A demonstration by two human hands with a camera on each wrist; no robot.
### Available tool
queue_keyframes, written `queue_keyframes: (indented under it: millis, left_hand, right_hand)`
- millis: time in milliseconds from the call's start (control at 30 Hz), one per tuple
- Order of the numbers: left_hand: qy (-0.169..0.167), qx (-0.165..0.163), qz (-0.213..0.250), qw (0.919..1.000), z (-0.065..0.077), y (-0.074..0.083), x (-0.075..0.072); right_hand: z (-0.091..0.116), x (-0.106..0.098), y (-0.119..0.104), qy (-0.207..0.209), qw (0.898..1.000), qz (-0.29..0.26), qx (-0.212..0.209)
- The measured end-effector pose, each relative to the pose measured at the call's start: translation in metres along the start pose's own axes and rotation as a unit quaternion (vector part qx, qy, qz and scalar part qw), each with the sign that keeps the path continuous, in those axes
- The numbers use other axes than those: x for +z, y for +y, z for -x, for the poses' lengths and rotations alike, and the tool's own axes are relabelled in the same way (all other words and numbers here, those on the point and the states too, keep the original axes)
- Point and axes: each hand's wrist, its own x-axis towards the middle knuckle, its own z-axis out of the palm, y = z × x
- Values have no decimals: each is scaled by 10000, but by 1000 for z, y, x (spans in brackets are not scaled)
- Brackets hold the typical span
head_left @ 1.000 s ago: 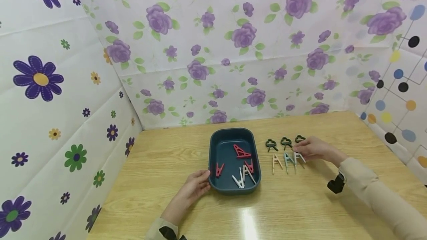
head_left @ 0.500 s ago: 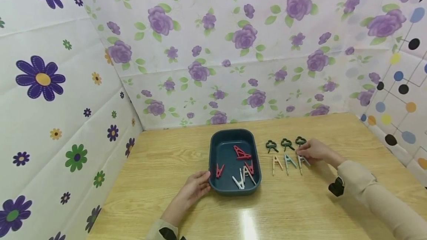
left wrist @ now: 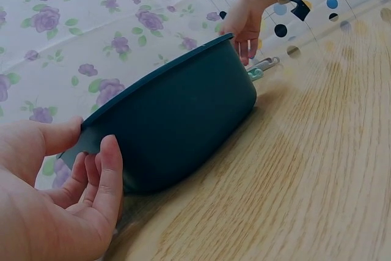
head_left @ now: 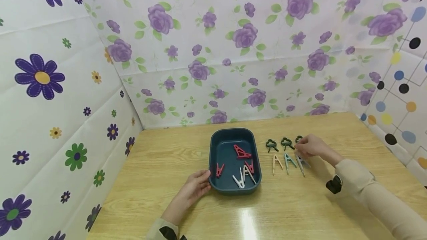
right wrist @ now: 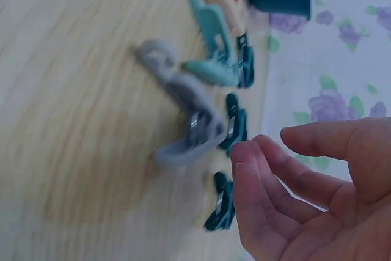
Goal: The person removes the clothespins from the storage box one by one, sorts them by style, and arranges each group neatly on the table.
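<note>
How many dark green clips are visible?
3, in a row right of the tray: nearest clip, middle clip, and farthest clip, partly behind the right hand in the head view.

With glare thrown on the brightly lit table point(head_left: 283, 203), the tub point(left wrist: 177, 114) was dimly shown in the left wrist view and the grey peg point(right wrist: 190, 99) blurred in the right one.

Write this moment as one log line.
left hand: touches teal tray; right hand: holds nothing, near grey clip; grey clip: on table; red clips: in tray
</note>
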Motion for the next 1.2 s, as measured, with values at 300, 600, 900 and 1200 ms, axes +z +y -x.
queue_keyframes:
  millis: [300,600,900,1200]
  left_hand:
    - [-8,-15,15,10000,1,1,0]
    - [17,-11,54,10000,1,1,1]
    - [10,-70,-21,10000,-1,-1,-2]
    - [-46,-49,-13,10000,-2,1,-2]
  right_hand:
    - [-4,7,-31,172,9982,-463,-332]
    - [-10,22,-62,-202,9912,-688,-1117]
    - [-24,46,-86,-760,9781,-762,-1780]
    - [-30,65,-110,-1464,9633,-356,-2223]
